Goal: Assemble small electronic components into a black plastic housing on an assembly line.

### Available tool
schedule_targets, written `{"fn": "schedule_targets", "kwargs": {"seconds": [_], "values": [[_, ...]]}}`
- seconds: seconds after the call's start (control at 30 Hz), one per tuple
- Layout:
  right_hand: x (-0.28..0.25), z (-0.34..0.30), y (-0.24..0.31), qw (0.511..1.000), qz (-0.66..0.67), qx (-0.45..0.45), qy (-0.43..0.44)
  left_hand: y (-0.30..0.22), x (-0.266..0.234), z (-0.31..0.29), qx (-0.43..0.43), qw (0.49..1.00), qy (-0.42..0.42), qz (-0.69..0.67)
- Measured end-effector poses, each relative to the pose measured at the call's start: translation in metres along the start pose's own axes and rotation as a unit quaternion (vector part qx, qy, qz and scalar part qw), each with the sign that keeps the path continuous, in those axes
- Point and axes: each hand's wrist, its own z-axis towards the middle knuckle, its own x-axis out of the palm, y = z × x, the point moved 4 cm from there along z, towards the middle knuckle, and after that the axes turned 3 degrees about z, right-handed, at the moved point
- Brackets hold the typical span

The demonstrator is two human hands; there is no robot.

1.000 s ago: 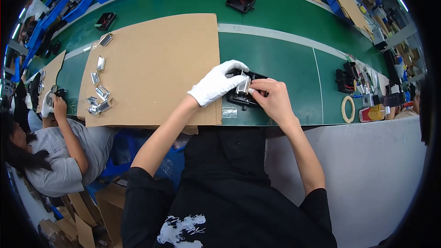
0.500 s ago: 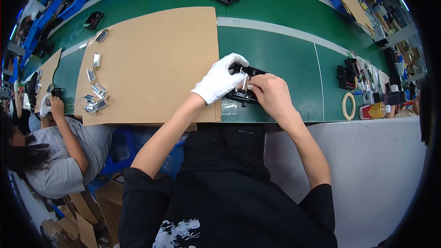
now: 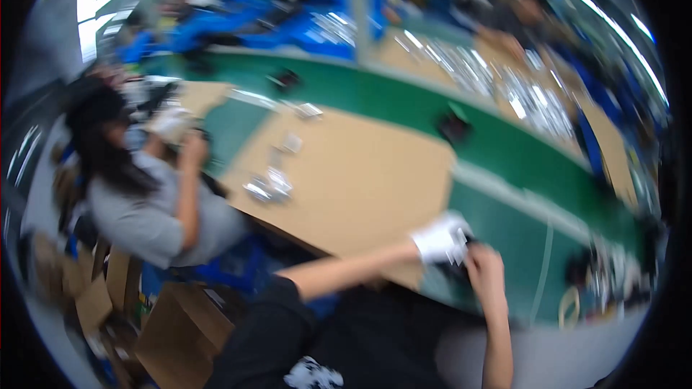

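The picture is blurred by motion. My left hand (image 3: 441, 239), in a white glove, and my bare right hand (image 3: 484, 268) meet at the near edge of the green table (image 3: 519, 166). Both close on a small black part (image 3: 470, 248), of which only a dark sliver shows between the fingers. The hands are just right of a large brown cardboard sheet (image 3: 360, 180) lying on the table.
A person in a grey shirt (image 3: 144, 209) works at the left. Small shiny parts (image 3: 268, 186) lie on the cardboard's left side. Black parts (image 3: 454, 128) sit farther back. A tape roll (image 3: 569, 306) is at the right, cardboard boxes (image 3: 173, 331) below left.
The view has swung left and tilted, so the hands now sit at lower right. Both hands stay together on the black part.
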Motion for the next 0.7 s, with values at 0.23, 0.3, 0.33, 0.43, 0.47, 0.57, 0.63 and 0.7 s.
{"fn": "schedule_targets", "kwargs": {"seconds": [0.23,0.3,0.33,0.43,0.47,0.57,0.63,0.7], "values": [[0.046,-0.037,-0.108,0.995,0.096,-0.013,0.006,0.001,0.037,-0.021,-0.032,0.941,0.019,-0.336],[0.059,-0.031,-0.126,0.984,0.121,0.073,0.113,0.009,0.042,-0.022,-0.055,0.954,0.008,-0.296],[0.052,-0.033,-0.121,0.991,0.100,0.039,0.081,0.018,0.050,-0.019,-0.041,0.956,-0.006,-0.291],[0.024,-0.042,-0.090,0.997,0.037,-0.058,-0.025,0.041,0.062,-0.001,0.006,0.960,-0.040,-0.276],[0.020,-0.044,-0.080,0.997,0.039,-0.056,-0.031,0.039,0.059,0.003,0.007,0.962,-0.035,-0.272],[0.004,-0.048,-0.031,0.990,0.020,-0.069,-0.120,0.024,0.050,-0.008,-0.049,0.888,-0.003,-0.457],[0.002,-0.052,-0.028,0.986,0.015,-0.070,-0.149,0.014,0.053,-0.013,-0.071,0.854,0.008,-0.515],[0.004,-0.057,-0.034,0.983,0.036,-0.070,-0.166,0.005,0.057,-0.018,-0.029,0.881,0.004,-0.472]]}}
